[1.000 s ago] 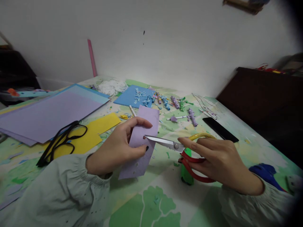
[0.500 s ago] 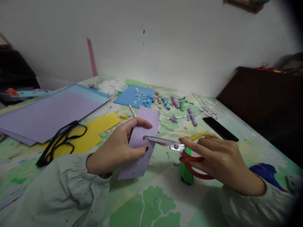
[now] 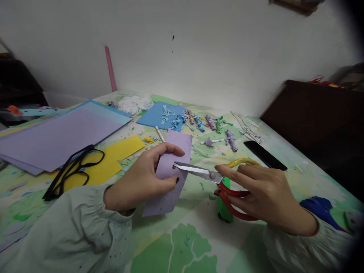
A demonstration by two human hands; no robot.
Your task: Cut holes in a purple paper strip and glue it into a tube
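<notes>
Premises appear to be a home craft corner. The tabletop (image 3: 176, 242) carries a printed green cover, loose coloured paper sheets (image 3: 57, 136), paper scraps (image 3: 170, 115) and rolled paper pieces (image 3: 210, 123). It stands against a plain white wall (image 3: 199, 57), with a dark cabinet (image 3: 318, 113) beside it.

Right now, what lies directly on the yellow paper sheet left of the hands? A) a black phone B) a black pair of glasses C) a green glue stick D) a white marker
B: the black pair of glasses lies across the yellow paper sheet, left of the left hand that holds the small lilac paper strip.
</notes>
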